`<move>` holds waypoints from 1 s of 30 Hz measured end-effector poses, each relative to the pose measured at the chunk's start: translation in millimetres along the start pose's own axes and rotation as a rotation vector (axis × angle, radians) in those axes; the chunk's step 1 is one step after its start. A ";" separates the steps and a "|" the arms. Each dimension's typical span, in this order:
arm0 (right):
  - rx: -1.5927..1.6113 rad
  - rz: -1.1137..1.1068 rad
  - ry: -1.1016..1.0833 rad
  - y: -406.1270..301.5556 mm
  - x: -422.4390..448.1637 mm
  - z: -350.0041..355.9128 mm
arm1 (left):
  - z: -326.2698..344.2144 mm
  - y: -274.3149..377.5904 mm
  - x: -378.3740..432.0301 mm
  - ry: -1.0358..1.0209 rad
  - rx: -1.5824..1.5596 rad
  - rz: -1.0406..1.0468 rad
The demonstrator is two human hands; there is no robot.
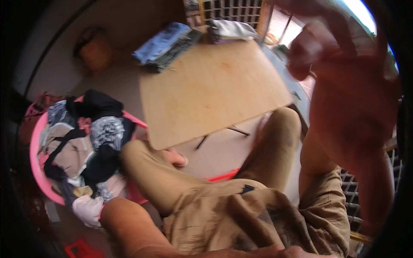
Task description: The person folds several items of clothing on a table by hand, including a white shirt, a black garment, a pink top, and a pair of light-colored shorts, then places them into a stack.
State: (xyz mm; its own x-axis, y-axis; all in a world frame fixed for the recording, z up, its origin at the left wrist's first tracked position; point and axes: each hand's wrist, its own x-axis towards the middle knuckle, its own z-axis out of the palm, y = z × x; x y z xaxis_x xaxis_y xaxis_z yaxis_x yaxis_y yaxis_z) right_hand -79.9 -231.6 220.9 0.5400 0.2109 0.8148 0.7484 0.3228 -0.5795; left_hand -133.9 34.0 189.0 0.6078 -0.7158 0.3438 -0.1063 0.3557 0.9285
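Note:
My right hand point(351, 96) is raised close to the camera at the right, dark and blurred. Its fingers look spread, and nothing shows between them. My left forearm point(135, 229) bends across my lap, and only part of my left hand point(290, 252) shows at the bottom edge; its fingers and anything in them are cut off. A pale wooden folding table point(213, 93) stands before my knees. On its far edge lie folded blue cloth point(161, 42), dark grey cloth point(180, 48) and white-grey cloth point(235, 30).
A pink basin point(37, 161) heaped with mixed clothing point(72, 151) stands left of my knee. White cloth point(87, 209) hangs over its near rim. An orange-brown container point(95, 53) sits farther back. Metal grilles point(232, 9) stand beyond the table, and a red plastic object point(84, 248) lies lower left.

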 end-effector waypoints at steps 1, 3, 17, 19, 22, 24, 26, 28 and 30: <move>-0.075 -0.036 0.006 -18.9 -4.9 -11.4 | 0.4 -9.7 1.9 0.006 0.026 -0.004; -0.177 -0.082 0.035 -28.3 -17.5 -29.9 | -8.2 -23.6 -0.1 0.076 0.100 -0.027; -0.579 -0.321 0.265 -77.2 21.6 -98.1 | -25.9 -58.0 -20.7 0.525 0.246 -0.179; -0.604 -0.315 0.266 -80.4 23.1 -95.0 | -27.9 -59.5 -18.7 0.543 0.221 -0.187; -0.595 -0.302 0.283 -69.0 25.5 -95.2 | -36.4 -57.3 -16.3 0.579 0.231 -0.190; -0.610 -0.293 0.303 -71.1 28.9 -93.8 | -40.6 -58.7 -14.4 0.577 0.221 -0.194; -0.670 -0.268 0.313 -84.3 32.9 -91.0 | -43.5 -64.4 -6.8 0.547 0.171 -0.196; -0.678 -0.281 0.315 -84.2 37.9 -86.3 | -51.7 -65.8 -3.3 0.547 0.167 -0.186; -0.651 -0.275 0.326 -74.5 41.9 -80.0 | -57.8 -60.9 -4.6 0.564 0.180 -0.193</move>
State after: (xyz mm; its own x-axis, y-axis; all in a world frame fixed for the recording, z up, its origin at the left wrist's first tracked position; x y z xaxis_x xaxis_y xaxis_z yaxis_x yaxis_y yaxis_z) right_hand -82.2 -320.6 296.9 0.3129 -0.1132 0.9430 0.8926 -0.3043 -0.3327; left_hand -84.7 50.3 122.7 0.9462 -0.3118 0.0865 -0.0546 0.1094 0.9925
